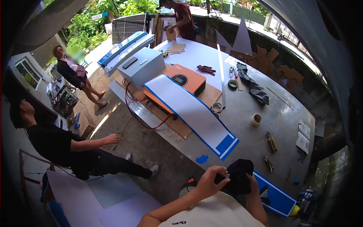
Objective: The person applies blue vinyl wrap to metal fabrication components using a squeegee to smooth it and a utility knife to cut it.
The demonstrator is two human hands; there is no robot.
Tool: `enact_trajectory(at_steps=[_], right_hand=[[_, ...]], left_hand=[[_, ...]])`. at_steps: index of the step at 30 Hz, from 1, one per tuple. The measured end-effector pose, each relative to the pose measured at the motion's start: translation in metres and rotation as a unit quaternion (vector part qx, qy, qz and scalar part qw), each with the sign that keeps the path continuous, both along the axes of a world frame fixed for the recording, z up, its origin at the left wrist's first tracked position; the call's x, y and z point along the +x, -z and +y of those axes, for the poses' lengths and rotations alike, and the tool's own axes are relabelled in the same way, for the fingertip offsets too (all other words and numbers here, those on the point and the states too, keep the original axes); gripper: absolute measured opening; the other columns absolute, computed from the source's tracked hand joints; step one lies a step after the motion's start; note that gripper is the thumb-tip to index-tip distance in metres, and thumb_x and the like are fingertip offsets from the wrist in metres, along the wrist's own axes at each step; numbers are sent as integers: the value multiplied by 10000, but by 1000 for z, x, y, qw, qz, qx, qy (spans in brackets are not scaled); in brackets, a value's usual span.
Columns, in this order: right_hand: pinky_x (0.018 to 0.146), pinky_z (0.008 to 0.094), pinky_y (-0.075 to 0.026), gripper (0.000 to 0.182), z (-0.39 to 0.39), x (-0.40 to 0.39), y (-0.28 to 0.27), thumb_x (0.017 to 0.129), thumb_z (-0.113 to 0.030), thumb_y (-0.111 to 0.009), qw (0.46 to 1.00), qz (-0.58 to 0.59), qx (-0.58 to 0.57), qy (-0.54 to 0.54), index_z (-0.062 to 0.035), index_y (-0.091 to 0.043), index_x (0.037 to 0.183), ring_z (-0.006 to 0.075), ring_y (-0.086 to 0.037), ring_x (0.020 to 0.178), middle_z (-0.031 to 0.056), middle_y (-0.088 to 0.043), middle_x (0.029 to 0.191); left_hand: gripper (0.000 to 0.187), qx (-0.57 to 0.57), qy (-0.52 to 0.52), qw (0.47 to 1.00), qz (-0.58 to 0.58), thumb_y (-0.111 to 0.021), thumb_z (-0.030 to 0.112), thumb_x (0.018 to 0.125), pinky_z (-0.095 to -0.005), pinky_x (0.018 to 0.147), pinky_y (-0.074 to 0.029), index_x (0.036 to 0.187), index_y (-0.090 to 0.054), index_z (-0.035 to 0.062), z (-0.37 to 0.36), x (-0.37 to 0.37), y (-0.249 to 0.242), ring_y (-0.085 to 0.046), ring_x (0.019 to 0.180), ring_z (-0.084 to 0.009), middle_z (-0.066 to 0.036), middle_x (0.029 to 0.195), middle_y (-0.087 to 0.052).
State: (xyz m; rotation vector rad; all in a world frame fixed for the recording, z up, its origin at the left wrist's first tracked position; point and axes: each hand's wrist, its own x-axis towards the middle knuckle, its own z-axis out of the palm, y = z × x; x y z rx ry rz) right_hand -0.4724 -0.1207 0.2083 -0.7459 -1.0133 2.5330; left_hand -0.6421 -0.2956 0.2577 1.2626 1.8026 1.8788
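Close to my body at the table's near edge, a black cloth item, perhaps a cap, is held between both hands. My left hand pinches its left side with thumb and fingers. On the other side, my right hand grips the edge, its fingers partly hidden by the cloth. A blue panel with a white border lies just right of my right hand. Beyond my hands, a long white and blue strip drapes over an orange box.
On the grey table lie pliers, a cutter, tape rolls and black plastic. A grey box stands beyond. One person walks at left, another stands behind, and a third works at the far end.
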Motion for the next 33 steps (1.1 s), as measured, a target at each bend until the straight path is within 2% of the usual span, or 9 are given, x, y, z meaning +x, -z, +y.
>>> enact_trajectory(at_steps=[4, 5, 9, 11, 14, 15, 19, 24, 33], right_hand=[[1002, 382, -543, 575, 62, 96, -16, 921, -233, -704, 978, -54, 78, 185, 28, -530, 1402, 265, -672, 1122, 149, -665, 1215], [976, 342, -559, 483, 102, 147, 25, 1017, -262, -621, 974, 188, -95, 85, 13, -536, 1404, 234, -671, 1136, 135, -664, 1237], [975, 326, -567, 413, 115, 129, -21, 1081, -282, -537, 904, -179, 196, 336, -30, -567, 1407, 218, -687, 1110, 141, -671, 1269], [981, 330, -561, 405, 124, 135, -8, 1081, -278, -544, 967, -24, -1, 255, -24, -581, 1395, 200, -685, 1101, 144, -671, 1270], [933, 340, -566, 409, 126, 108, 7, 997, -264, -688, 942, -172, 287, 30, 3, -621, 1300, 205, -692, 1044, 122, -695, 1160], [905, 337, -567, 450, 133, 92, 36, 933, -260, -771, 959, -241, 150, 15, 9, -625, 1264, 206, -695, 1016, 107, -703, 1108], [969, 479, -535, 758, 87, 45, 141, 769, -435, -888, 713, -399, 567, -100, 13, -590, 1301, 400, -662, 1125, 233, -632, 1208], [862, 518, -551, 692, 42, 4, 194, 693, -402, -930, 591, -480, 631, -150, -116, -601, 1230, 362, -568, 1160, 150, -515, 1258], [863, 509, -550, 628, 85, -19, 208, 706, -392, -923, 623, -534, 563, -100, -121, -607, 1177, 382, -584, 1149, 141, -539, 1206]], left_hand=[[459, -221, 15, 975, 7, -775, 150, 908, -435, 868, -524, 1291, -537, 67, 8, -9, 46, -688, 1021, -302, -120, 1086, -706], [456, -257, 48, 965, 15, -773, 141, 897, -455, 897, -511, 1290, -552, 72, 10, -6, 64, -673, 1039, -333, -128, 1113, -707], [348, -364, 153, 919, 16, -712, 170, 944, -466, 1052, -434, 1243, -584, 45, 19, 40, 124, -587, 1216, -371, -157, 1240, -670], [311, -391, 176, 904, 5, -697, 181, 955, -473, 1107, -407, 1219, -600, 47, 29, 58, 144, -565, 1274, -370, -163, 1274, -659], [265, -378, 218, 892, 115, -687, 192, 954, -505, 1206, -318, 1171, -628, 50, 35, 94, 191, -476, 1407, -374, -187, 1400, -603], [234, -388, 221, 883, 145, -696, 184, 948, -523, 1230, -272, 1140, -642, 61, 40, 103, 199, -422, 1449, -385, -197, 1471, -548], [277, -437, 223, 839, 236, -701, 229, 935, -561, 1260, -190, 1141, -639, 54, 52, 129, 228, -320, 1524, -388, -231, 1578, -437], [343, -505, 232, 793, 251, -687, 248, 935, -607, 1249, -180, 1187, -609, 28, 56, 142, 242, -308, 1534, -382, -247, 1594, -411], [368, -535, 183, 791, 231, -670, 209, 945, -675, 1226, -169, 1250, -596, 17, 62, 149, 241, -352, 1522, -351, -180, 1597, -444]])
